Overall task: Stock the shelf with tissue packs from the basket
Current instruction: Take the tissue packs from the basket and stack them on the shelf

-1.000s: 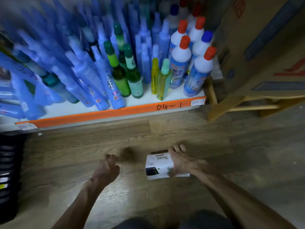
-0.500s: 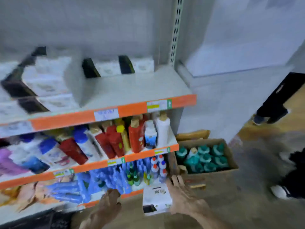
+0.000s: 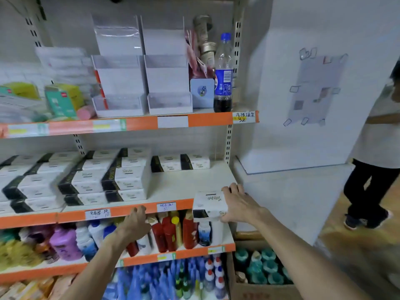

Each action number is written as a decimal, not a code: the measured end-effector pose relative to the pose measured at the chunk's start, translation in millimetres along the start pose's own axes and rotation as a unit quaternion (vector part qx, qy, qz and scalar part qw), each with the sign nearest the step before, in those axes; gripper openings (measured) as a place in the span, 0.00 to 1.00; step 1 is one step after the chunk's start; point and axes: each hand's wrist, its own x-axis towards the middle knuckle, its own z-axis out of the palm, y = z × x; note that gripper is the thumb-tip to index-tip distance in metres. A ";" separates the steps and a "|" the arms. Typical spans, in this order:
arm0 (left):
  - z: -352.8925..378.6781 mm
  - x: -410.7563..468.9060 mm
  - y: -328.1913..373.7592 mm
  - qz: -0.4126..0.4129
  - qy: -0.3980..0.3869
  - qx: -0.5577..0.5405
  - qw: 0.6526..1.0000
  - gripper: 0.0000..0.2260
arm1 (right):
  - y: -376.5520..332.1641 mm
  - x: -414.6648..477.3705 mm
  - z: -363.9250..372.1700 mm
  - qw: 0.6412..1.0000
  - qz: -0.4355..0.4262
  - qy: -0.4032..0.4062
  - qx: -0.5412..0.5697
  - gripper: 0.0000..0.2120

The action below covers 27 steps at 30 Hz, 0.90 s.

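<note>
Right hand (image 3: 240, 204) clamped on tissue pack (image 3: 208, 205), fingers over top, thumb beneath. Pack at right front corner of shelf (image 3: 186, 187), overhanging orange rail (image 3: 71, 215). Left hand (image 3: 135, 224) lay against rail, fingers curled; grip not determinable. Stacked packs (image 3: 121, 176) occupied shelf's left side.

One head-worn view, close before the shelf (image 3: 179, 185), faces forward and slightly down. The left hand (image 3: 135, 221) and right hand (image 3: 240, 204) enter from the near edge.
</note>
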 end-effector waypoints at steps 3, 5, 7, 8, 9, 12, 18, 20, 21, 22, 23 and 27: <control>-12.9 -2.7 -9.5 -0.012 -0.005 -0.005 1.000 0.26 | -3.1 4.4 -5.7 1.000 -0.002 -0.001 0.002 0.45; -21.4 -0.5 -15.0 -0.018 -0.001 -0.014 1.000 0.26 | -6.7 11.0 -6.6 1.000 -0.002 -0.001 0.000 0.45; -26.0 4.2 -24.4 -0.025 0.002 -0.026 0.999 0.24 | -12.7 20.0 -6.8 1.000 -0.003 0.000 0.003 0.45; -28.0 7.2 -28.2 -0.028 0.004 -0.029 0.999 0.24 | -16.5 25.6 -5.7 1.000 -0.006 -0.002 0.005 0.45; -29.2 12.0 -32.4 -0.033 0.010 -0.036 0.999 0.23 | -21.5 31.5 -5.0 1.000 -0.008 -0.004 0.007 0.44; -36.5 24.0 -41.3 -0.032 0.004 -0.044 0.999 0.21 | -37.6 53.7 0.8 1.000 -0.024 -0.006 0.005 0.44; -51.4 72.5 -74.9 -0.030 -0.080 0.016 0.996 0.24 | -64.3 113.9 15.3 0.999 -0.030 -0.019 -0.008 0.44; -66.6 93.2 -76.6 -0.012 -0.113 0.017 0.993 0.25 | -71.9 138.5 19.0 0.999 -0.017 -0.026 -0.006 0.44; -75.4 104.2 -74.9 0.009 -0.126 0.007 0.992 0.25 | -76.0 151.0 20.2 1.000 -0.012 -0.028 -0.006 0.44; -85.2 114.3 -71.1 0.035 -0.135 -0.016 0.990 0.24 | -80.1 163.5 22.0 1.000 -0.009 -0.028 -0.010 0.43; -94.6 125.3 -67.4 0.062 -0.143 -0.045 0.987 0.22 | -84.1 175.2 24.3 1.000 -0.006 -0.027 -0.012 0.43; -120.1 165.8 -54.9 0.145 -0.046 -0.136 0.979 0.14 | -97.2 209.7 35.7 0.999 0.002 -0.035 -0.008 0.45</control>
